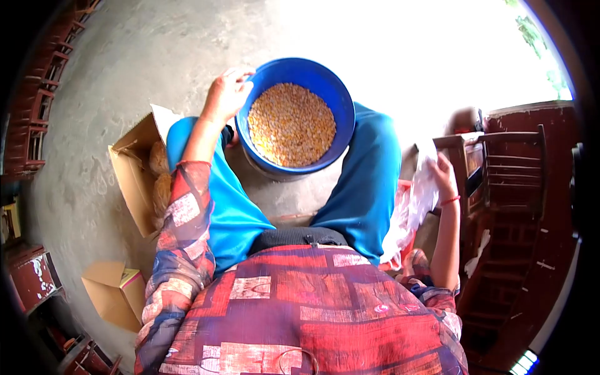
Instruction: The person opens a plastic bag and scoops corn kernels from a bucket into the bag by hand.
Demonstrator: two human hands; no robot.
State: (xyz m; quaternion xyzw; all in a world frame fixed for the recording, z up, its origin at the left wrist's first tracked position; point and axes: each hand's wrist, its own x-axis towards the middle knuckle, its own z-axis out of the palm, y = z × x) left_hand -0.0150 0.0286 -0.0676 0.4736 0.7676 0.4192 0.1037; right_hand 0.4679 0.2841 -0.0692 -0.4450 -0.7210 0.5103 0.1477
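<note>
A blue bucket point(345, 106) stands on the floor between my knees, with yellow and whitish corn kernels point(292, 125) inside. At its left rim is my left hand point(227, 95), fingers curled against the edge. Off to the right, beside my knee, my right hand point(444, 177) is closed on the upper part of a clear plastic bag point(426, 181). The bag hangs down beside my leg; its contents are hard to make out. Strong light washes out the area just above it.
Left of my leg stands an open cardboard box point(133, 164) holding bagged, brownish contents point(160, 190). A smaller carton point(112, 294) sits nearer on that side. A dark wooden chair point(509, 162) is on the right. Red-brown furniture point(44, 106) lines the far left.
</note>
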